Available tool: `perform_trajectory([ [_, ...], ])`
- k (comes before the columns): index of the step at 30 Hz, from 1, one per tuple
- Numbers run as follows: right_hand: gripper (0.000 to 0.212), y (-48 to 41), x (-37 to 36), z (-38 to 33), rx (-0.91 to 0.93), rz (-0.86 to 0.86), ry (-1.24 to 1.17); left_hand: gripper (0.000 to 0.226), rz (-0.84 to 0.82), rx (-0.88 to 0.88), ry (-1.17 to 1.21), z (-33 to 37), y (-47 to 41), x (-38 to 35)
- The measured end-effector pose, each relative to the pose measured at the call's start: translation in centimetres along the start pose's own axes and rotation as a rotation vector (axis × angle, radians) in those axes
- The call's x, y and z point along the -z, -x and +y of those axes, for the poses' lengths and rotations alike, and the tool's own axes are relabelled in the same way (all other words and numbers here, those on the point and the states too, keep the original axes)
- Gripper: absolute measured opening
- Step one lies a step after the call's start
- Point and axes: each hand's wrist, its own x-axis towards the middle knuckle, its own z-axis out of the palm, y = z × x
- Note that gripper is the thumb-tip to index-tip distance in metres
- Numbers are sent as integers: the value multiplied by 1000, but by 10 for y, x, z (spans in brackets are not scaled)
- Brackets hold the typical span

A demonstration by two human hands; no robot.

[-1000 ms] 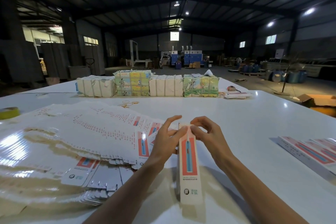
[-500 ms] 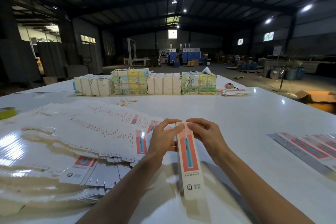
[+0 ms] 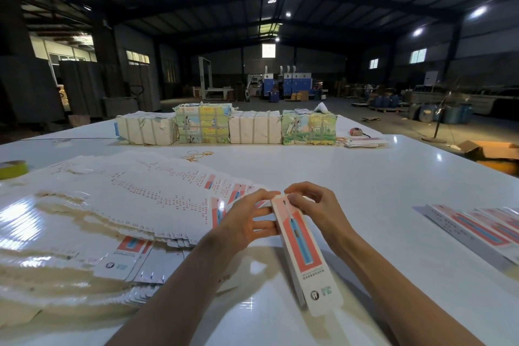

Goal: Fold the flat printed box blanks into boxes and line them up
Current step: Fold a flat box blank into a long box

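One yellow tape roll (image 3: 12, 168) sits at the far left edge of the big white table (image 3: 379, 177). Just beside it is one big pile of flat blanks (image 3: 112, 205), spread out like a fan. There are too many sheets to count. They are white with red dots, and some show a red and blue patch.

There are two hands and one box between them. The left hand (image 3: 247, 222) lies over the right edge of the pile, and its curled fingers hold the left side of the box (image 3: 303, 250). The right hand (image 3: 317, 211) pinches the far end of the box with its fingertips.

The box is long and thin. It is white with a red panel, a blue strip in the middle and a small tooth mark at the near end. It is in the middle of the table, pointing from the hands back to the person.

At the far right is a row of folded boxes (image 3: 477, 227) lying side by side. The picture cuts them off, so the number is not clear.

At the back stand four wrapped bundles (image 3: 255, 126) in a line, two white and two with pictures. A few rubber bands (image 3: 196, 154) lie in front of them, and a small stack of cards (image 3: 362, 143) lies to their right. One open cardboard box (image 3: 488, 150) is past the table edge.
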Motion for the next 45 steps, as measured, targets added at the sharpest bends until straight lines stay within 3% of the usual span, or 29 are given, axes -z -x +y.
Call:
perform_trajectory([
  [6,11,0,2,1,-38,-9,-38,62,-5,16,13,2,-5,4],
  [12,6,3,4,0,-55,85,-53,24,13,-265,-282,-4,-5,-1],
  [16,6,4,3,1,-21,149,-63,21,41,-395,-337,-7,1,-11],
  [19,7,5,1,0,-4,168,-105,29,36,-408,-321,-8,4,-15],
  [25,8,7,-4,5,-28,185,-146,24,83,-488,-381,-13,4,-15],
  [33,19,4,0,11,-52,92,-71,20,94,-427,-362,-16,-5,-10],
  [36,27,1,-1,10,-73,23,80,21,191,-371,-309,-19,-9,-7],
  [39,55,-2,1,3,-73,-55,367,22,385,-393,-268,-18,-12,0],
  [42,79,3,0,-3,79,-103,864,18,536,-404,-228,-13,-12,9],
  [45,88,14,-14,-1,225,-156,1154,11,543,-395,-153,-12,-13,9],
])
